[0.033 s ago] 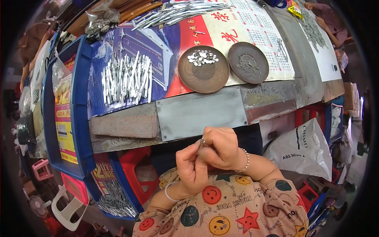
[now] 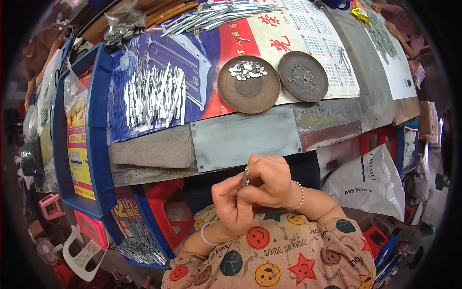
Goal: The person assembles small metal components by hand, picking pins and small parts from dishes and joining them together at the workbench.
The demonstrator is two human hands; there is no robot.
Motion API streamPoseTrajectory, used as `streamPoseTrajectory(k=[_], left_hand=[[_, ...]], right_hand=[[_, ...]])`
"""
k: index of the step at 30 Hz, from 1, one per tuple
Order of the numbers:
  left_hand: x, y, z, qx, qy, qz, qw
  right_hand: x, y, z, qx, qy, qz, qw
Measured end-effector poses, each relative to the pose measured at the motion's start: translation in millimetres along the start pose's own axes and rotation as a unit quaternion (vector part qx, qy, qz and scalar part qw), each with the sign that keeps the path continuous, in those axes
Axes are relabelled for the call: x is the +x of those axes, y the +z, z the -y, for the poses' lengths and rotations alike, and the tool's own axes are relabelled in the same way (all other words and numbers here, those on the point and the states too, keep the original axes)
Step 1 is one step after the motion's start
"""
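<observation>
Close to my body, just below the bench edge, my left hand (image 2: 233, 204) and my right hand (image 2: 267, 182) meet fingertip to fingertip. Both are closed in a pinch around a small shiny metal piece (image 2: 247, 177), mostly covered by the fingers, so its exact kind cannot be made out. Beyond them on the bench lies a grey metal plate (image 2: 246, 137). Past that plate, a round brown dish (image 2: 248, 98) holds small silvery discs (image 2: 247, 70). A second brown dish (image 2: 303, 94) beside it contains thin dark pins (image 2: 302, 77).
Flat metal strips (image 2: 156, 96) are heaped at the left, with more strips (image 2: 216, 17) at the back. A wooden block (image 2: 151, 154) lies along the front edge. Blue bins (image 2: 98, 164) stand left; a white sack (image 2: 370, 185) sits right. Another person's hand (image 2: 392, 28) is far right.
My fingers have shifted slightly against each other, and a little more of the small metal piece shows between them. Everything else stays in place.
</observation>
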State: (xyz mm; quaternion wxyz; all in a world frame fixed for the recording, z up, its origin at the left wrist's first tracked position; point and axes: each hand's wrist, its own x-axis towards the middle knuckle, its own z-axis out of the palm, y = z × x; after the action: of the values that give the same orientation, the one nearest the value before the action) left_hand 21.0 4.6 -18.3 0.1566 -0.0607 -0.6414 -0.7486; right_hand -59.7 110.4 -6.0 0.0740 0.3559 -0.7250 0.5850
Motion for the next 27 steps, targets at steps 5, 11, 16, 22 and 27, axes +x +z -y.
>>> streamPoseTrajectory(k=[5, 11, 16, 22, 27], left_hand=[[-1, 1, 2, 0.035, -0.010, -0.015, 0.999], [-2, 2, 3, 0.026, -0.031, -0.042, 0.998], [-1, 3, -1, -0.022, -0.037, -0.045, 0.998], [-1, 2, 2, -0.016, -0.057, -0.071, 0.996], [21, -26, -19, -0.459, -0.417, 0.073, 0.781]], right_hand=[[-6, 5, -3, -0.072, -0.036, -0.030, 0.996], [-9, 10, 0, -0.028, 0.057, -0.030, 0.998], [-4, 1, 0, -0.026, 0.002, -0.024, 0.999], [-4, 3, -1, -0.040, 0.068, -0.010, 0.997], [4, -25, 0, 0.197, 0.234, 0.096, 0.947]])
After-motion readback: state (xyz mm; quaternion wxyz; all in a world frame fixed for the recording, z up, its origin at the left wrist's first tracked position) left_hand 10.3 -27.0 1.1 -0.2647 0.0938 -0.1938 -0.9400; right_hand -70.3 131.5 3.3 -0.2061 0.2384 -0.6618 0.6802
